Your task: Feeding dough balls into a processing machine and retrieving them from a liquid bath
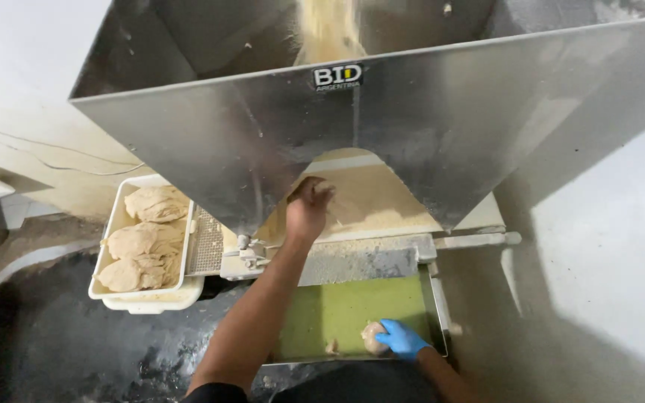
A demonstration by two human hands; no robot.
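Reaching under large steel hopper (427, 127), your bare left hand (309, 205) sits on pale crumb bed (382, 205), fingers curled; cannot tell what they hold. Your blue-gloved right hand (401, 339) closes fingers on pale breaded lump (372, 336) at green belt (337, 313) near edge. White tray (117, 216) of breaded pieces (147, 242) beside machine's left edge.

Green belt (337, 313), lower centre of frame: one pale dough lump (371, 336) lies on it at lower right, a smaller scrap (331, 346) just left. Dark floor (76, 351), lower left, carries a white tray (147, 295) holding breaded pieces (147, 240).
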